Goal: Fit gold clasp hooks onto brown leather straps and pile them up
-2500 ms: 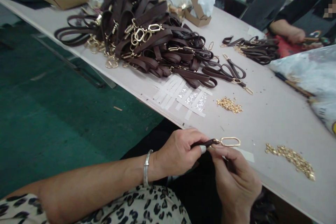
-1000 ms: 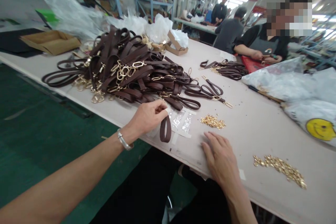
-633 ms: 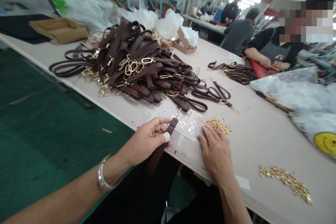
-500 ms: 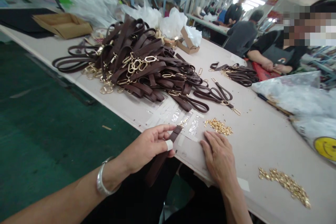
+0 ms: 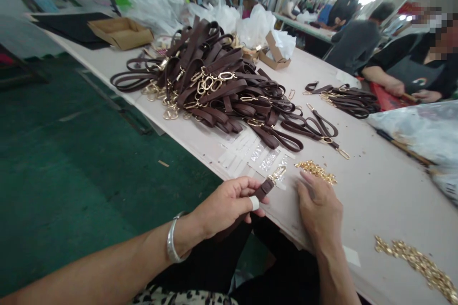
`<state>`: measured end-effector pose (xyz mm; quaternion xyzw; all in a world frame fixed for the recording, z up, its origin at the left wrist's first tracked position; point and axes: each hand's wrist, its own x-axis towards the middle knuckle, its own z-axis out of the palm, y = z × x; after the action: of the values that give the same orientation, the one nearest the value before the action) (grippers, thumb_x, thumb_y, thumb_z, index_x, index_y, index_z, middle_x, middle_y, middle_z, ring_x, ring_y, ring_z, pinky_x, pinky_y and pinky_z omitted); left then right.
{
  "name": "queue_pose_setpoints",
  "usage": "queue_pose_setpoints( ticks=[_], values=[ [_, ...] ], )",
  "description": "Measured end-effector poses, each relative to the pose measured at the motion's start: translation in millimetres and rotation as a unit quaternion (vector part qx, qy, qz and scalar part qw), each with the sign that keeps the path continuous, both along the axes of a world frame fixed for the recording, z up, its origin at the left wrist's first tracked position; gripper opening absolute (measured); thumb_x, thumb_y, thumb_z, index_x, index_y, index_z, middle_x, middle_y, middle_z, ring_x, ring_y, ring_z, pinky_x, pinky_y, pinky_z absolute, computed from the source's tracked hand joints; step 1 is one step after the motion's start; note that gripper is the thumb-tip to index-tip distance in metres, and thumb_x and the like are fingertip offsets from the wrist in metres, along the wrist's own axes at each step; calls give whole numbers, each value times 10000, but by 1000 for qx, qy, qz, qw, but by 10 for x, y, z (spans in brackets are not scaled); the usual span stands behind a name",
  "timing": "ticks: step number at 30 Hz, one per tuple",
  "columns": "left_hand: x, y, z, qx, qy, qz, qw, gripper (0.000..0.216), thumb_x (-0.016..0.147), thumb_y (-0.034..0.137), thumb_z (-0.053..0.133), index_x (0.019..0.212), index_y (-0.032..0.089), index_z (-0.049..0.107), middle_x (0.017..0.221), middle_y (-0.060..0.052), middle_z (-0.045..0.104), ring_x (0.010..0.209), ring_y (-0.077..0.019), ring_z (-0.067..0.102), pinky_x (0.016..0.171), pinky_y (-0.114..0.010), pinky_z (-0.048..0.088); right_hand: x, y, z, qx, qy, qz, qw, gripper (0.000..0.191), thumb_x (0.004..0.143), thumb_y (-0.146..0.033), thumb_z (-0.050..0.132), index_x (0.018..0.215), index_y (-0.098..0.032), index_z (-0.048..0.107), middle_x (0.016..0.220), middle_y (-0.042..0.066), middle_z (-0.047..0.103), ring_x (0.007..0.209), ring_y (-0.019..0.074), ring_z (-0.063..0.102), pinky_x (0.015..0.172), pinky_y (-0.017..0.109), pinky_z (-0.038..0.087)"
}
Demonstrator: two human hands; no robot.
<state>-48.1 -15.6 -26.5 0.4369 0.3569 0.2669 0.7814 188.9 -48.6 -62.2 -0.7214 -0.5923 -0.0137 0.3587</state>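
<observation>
In the head view, your left hand (image 5: 229, 205) grips a dark brown leather strap (image 5: 265, 189) between thumb and fingers, just off the near edge of the table (image 5: 361, 195); a white wrap (image 5: 254, 203) rings your thumb; the strap's gold oval ring (image 5: 279, 172) points away to the far right, over clear plastic strips (image 5: 268, 159) taped down there; the strap's other end drops under your hand toward your lap.

Your right hand (image 5: 322, 209) is at the near side of a small pile of gold metal fittings (image 5: 317, 170), its fingers bent, the tips blurred; you cannot tell from here whether they pinch a piece; a second gold pile (image 5: 417, 263) lies to the near right.

Beyond your left hand spreads a large heap of similar straps (image 5: 229, 100); a smaller bundle (image 5: 352, 101) lies far right, near a co-worker's hands (image 5: 393, 88).
</observation>
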Motion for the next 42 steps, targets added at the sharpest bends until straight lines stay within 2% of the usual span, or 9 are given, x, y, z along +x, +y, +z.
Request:
queue_pose_setpoints(
  ticks=[3,6,9,11,24,28,34,38,42],
  values=[
    [35,-19,-31,5,0,-8,1000,340,829,170,606,1166,159,650,1131,-100,720,853,-143,686,559,-182,397,-153,-194,102,3,236,-53,970,335,810,-460,731,996,-182,752,957,91,764,860,241,703,850,427,551],
    [78,-43,-58,33,-6,-30,999,364,843,190,605,1201,186,668,1159,-80,710,805,-120,651,548,-184,379,-401,-355,183,-27,427,-16,904,341,741,-430,811,947,-169,735,869,69,762,718,198,702,698,353,588],
    [101,-73,-65,70,-2,-53,996,398,859,198,595,1251,204,665,1071,-49,721,653,-74,545,554,-197,379,-602,-432,222,-49,521,31,852,268,752,-380,815,909,-182,728,831,40,755,719,183,712,706,341,612],
    [103,-97,-57,84,0,-61,995,420,852,178,580,1263,207,663,1025,-40,724,639,-76,518,555,-200,373,-656,-453,231,-68,535,35,841,242,762,-372,810,892,-181,738,823,37,755,728,182,718,724,339,619],
    [89,-202,-21,71,-3,-69,995,441,841,197,602,1276,194,680,936,-48,740,700,-116,576,560,-209,379,-662,-549,249,-117,467,75,873,190,821,-372,746,880,-192,736,767,24,723,726,161,670,654,264,538],
    [84,-212,-65,77,-6,-65,995,408,894,247,596,1296,228,663,1068,-53,736,822,-143,635,591,-208,414,-744,-566,259,-56,432,83,896,137,869,-336,684,903,-206,712,775,9,696,683,151,661,629,271,539],
    [136,-204,-140,40,-14,-74,996,426,885,210,604,1308,244,646,1154,-53,721,857,-145,663,583,-193,414,-766,-591,174,53,217,95,970,170,937,-182,577,1022,-236,714,956,38,708,893,154,675,806,298,552],
    [168,-241,-153,48,-10,-70,996,434,887,212,611,1319,249,640,1167,-52,723,857,-141,667,584,-186,427,-741,-633,133,63,219,94,969,165,934,-180,586,1007,-243,721,941,33,698,892,156,667,796,295,543],
    [154,-287,-99,133,14,-76,988,425,914,183,570,1329,237,642,1139,-39,741,900,-150,673,664,-209,499,-751,-676,123,49,326,75,941,86,908,-240,639,936,-237,720,915,18,693,838,150,665,728,264,543]
  ],
)
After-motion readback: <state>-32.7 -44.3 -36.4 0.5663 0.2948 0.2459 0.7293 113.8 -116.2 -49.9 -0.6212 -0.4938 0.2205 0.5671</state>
